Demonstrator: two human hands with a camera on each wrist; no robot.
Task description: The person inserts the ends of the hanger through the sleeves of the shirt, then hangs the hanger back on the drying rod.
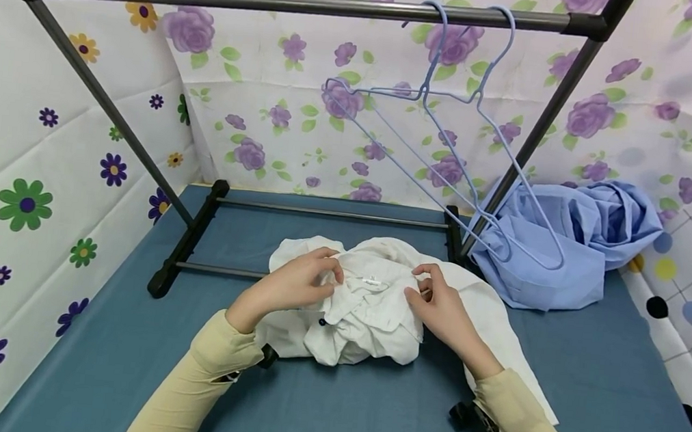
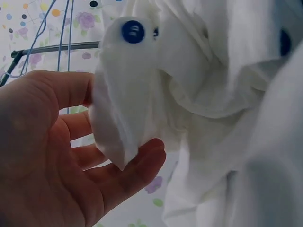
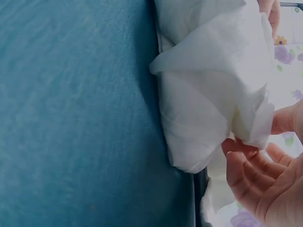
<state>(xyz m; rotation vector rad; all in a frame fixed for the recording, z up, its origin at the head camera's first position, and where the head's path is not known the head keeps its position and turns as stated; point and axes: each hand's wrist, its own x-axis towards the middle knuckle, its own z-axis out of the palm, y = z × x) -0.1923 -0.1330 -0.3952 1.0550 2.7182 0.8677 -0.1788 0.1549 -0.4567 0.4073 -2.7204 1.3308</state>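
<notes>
A person's left hand point(image 1: 291, 282) and right hand point(image 1: 445, 314) grip opposite edges of a crumpled white shirt point(image 1: 368, 314) on a blue bench point(image 1: 123, 361).

Both arms reach forward, the left arm point(image 1: 203, 368) and right arm point(image 1: 528, 421) slanting inward, elbows out of my sight. The left grip point(image 1: 300, 280) and right grip point(image 1: 444, 314) face each other, fingers bent, thumbs nearer the body, each pinching lightly.
</notes>
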